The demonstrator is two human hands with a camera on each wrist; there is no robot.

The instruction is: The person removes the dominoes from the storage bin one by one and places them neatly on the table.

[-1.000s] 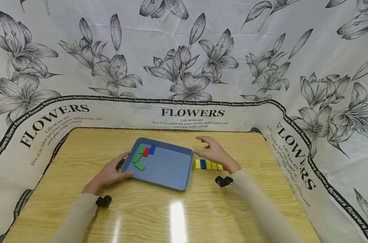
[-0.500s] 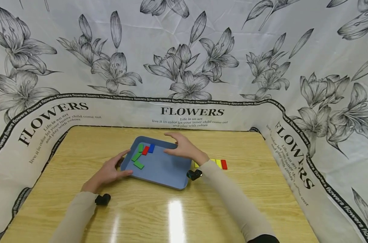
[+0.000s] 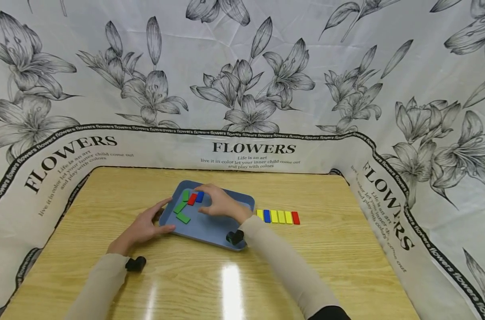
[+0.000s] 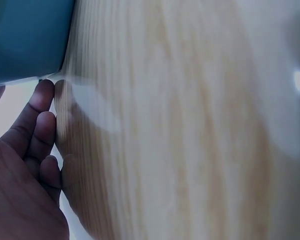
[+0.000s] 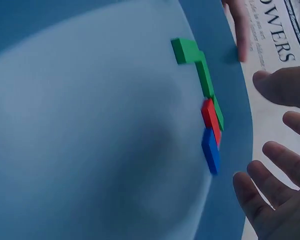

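A blue-grey tray [image 3: 222, 224] lies on the table, with three green blocks [image 3: 183, 218], a red block [image 3: 192, 199] and a blue block [image 3: 200, 197] toward its left end. My left hand [image 3: 144, 226] holds the tray's left corner, thumb at the front rim and fingers at the left side. In the left wrist view, curled fingers [image 4: 42, 97] touch the tray's lower edge. Over the tray, my right hand [image 3: 220, 204] hovers close to the blue block. Its fingers are spread with nothing between them in the right wrist view.
Right of the tray, a row of flat blocks [image 3: 281, 217] lies on the wooden table [image 3: 186, 284]: several yellow, one blue, one red at the end. A flower-printed cloth [image 3: 254, 155] stands around the table's back and sides.
My right hand has moved left from above the block row to over the tray's blocks, uncovering the row. The left hand and the tray have stayed almost in place.
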